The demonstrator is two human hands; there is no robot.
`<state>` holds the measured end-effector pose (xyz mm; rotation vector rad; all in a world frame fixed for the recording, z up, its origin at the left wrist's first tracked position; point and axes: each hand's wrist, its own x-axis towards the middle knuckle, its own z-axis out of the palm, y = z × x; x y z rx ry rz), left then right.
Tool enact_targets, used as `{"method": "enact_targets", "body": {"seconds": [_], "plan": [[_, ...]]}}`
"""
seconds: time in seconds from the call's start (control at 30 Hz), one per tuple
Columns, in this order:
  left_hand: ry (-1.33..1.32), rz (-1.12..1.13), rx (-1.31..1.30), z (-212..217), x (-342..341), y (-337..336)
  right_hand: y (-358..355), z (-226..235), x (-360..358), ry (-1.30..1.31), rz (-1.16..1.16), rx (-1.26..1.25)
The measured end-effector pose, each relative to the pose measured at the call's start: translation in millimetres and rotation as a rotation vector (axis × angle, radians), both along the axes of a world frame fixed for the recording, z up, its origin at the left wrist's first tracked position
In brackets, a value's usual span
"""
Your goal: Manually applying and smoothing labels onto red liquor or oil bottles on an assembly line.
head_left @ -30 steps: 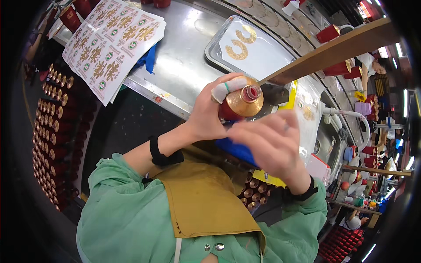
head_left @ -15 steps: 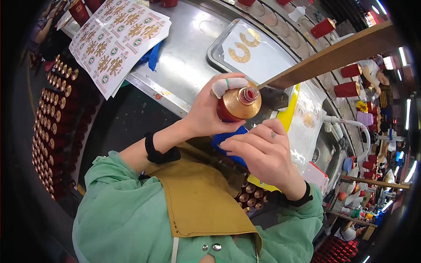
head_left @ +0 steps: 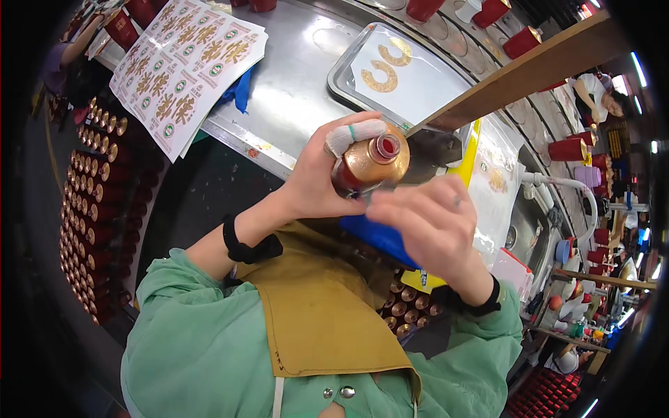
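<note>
My left hand (head_left: 310, 174) is wrapped round a red bottle (head_left: 362, 167) with a gold shoulder, tilted so its uncapped mouth faces up toward me. A white cloth finger cover with a green band (head_left: 357, 135) sits on one of its fingers. My right hand (head_left: 432, 223) is close by the bottle's lower side, its fingers bent together and blurred. Something small and greyish shows at the fingertips, too smeared to name. Beyond the bottle, a metal tray (head_left: 334, 78) holds a white sheet with curved gold decals (head_left: 381, 76).
A wooden bar (head_left: 516, 73) slants over the tray from the right. Printed decal sheets (head_left: 174, 76) overhang the metal table (head_left: 279, 76). Crowded bottles (head_left: 83, 230) stand at the left. A conveyor (head_left: 449, 38) carries red bottles; a sink (head_left: 514, 237) with white pipe lies right.
My right hand has shifted slightly right and up, closer against the bottle's side, and is blurred. The left hand and bottle have moved a little left. Bottles on the conveyor have changed position.
</note>
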<state>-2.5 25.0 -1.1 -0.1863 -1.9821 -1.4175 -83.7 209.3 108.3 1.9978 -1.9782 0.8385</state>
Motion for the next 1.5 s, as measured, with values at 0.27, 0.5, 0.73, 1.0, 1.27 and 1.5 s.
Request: {"method": "enact_targets", "body": {"seconds": [0.27,0.5,0.73,1.0,1.27,1.5], "plan": [[0.033,0.13,-0.003,-4.1,-1.8,5.7,1.4,2.7,-0.9,0.107,-0.055,-0.037],[0.009,-0.075,0.064,-7.8,-4.6,7.4,2.2,0.1,1.3,0.123,-0.115,-0.117],[0.053,0.172,0.068,-10.1,-9.8,17.8,2.3,-5.5,-0.8,0.024,-0.203,-0.122],[0.077,-0.017,0.076,-5.7,-6.2,3.4,-0.3,0.2,1.0,0.058,-0.076,-0.024],[0.044,0.102,0.017,-7.8,-4.4,7.3,-1.4,-2.2,2.7,0.074,0.015,0.03],[0.058,0.117,-0.032,-5.0,-2.5,1.0,-1.9,-1.3,2.1,0.104,0.163,0.094]]}}
